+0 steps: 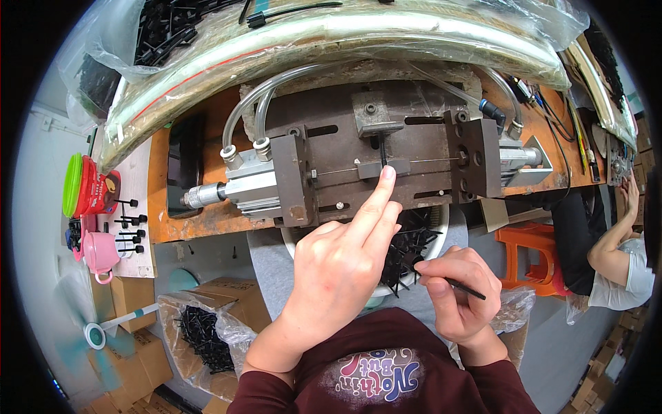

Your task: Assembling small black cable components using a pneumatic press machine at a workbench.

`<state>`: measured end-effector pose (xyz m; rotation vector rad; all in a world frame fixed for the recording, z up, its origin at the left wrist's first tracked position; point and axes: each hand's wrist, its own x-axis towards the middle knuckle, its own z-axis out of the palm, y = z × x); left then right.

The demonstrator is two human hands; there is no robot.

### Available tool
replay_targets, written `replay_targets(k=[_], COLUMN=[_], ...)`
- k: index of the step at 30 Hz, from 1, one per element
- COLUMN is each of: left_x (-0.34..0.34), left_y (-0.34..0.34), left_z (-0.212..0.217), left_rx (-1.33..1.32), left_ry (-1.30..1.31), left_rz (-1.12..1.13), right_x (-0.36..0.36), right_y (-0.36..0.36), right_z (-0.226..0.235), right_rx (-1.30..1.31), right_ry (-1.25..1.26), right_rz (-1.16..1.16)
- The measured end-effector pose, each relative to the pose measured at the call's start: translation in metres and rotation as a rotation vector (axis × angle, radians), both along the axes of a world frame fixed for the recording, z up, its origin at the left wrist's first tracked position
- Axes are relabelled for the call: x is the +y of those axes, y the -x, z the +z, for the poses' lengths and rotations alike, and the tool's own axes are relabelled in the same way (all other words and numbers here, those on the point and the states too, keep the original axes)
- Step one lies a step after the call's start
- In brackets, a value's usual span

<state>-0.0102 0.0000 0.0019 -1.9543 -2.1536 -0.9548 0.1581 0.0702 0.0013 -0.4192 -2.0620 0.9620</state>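
Observation:
My left hand [345,255] reaches over the front of a dark metal fixture [338,148], its index finger stretched out and its fingers holding nothing that I can see. The fingertip is at the lower end of a slim black part [383,148], which stands in line with the small block [370,127] at the fixture's middle. Whether the finger presses on it, I cannot tell. Lower right, my right hand [465,290] pinches a thin black threaded rod, like a screw [467,288]. Below the fixture, a white tub [441,231] holds many similar black pieces.
Silver air cylinders [254,188] with clear hoses flank the fixture. A plastic-wrapped bar [338,31] spans the back. At left are a red tub [103,185], a pink cup [101,252] and a lined carton [200,338] of black parts. Another person [620,272] sits at right beside an orange stool [527,252].

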Motion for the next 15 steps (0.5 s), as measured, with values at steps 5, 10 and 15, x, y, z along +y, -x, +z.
replay_targets(k=[5, 10, 15], left_x=[-0.0007, 0.0, -0.0005], left_y=[-0.0008, -0.0006, -0.0011], left_z=[0.0014, -0.0003, 0.0002], left_rx=[-0.005, -0.011, -0.005], left_ry=[0.007, -0.003, 0.0], left_rz=[0.003, -0.002, 0.004], right_x=[0.0002, 0.0001, 0.0008], right_y=[-0.0001, 0.0, 0.0011], right_z=[0.0008, 0.0, -0.0003], right_rx=[0.004, 0.008, -0.006], right_ry=[-0.006, 0.006, -0.024], right_rz=[0.008, 0.002, 0.014])
